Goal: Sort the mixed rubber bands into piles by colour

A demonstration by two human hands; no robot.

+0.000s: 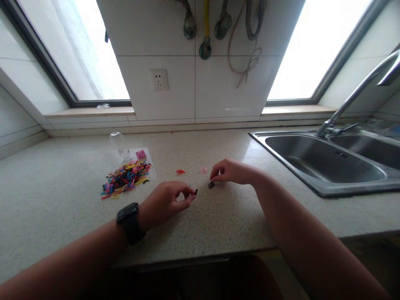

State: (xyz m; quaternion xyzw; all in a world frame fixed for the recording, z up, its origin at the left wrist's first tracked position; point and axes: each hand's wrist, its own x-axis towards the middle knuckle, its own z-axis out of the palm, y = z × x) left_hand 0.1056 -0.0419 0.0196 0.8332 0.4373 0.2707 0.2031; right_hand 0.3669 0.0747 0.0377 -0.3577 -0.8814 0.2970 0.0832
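Pale speckled counter (218, 225), steel sink (321, 156) at right, white tiled wall (175, 102) behind. Left hand (165, 200) pinches small black piece (196, 192); right hand (233, 171) narrow at dark cluster (211, 184), can't tell if gripping.

No text, label, brand, number or sign can be read anywhere in view. The face of the black wristwatch (127, 212), toward 8 o'clock from the middle, is dark, with no legible digits. The wall socket (160, 79), toward 11 o'clock, shows its pin holes but no readable lettering. On the green valve (205, 50) at 12 o'clock and the faucet (331, 125) toward 3 o'clock, no marking is legible.
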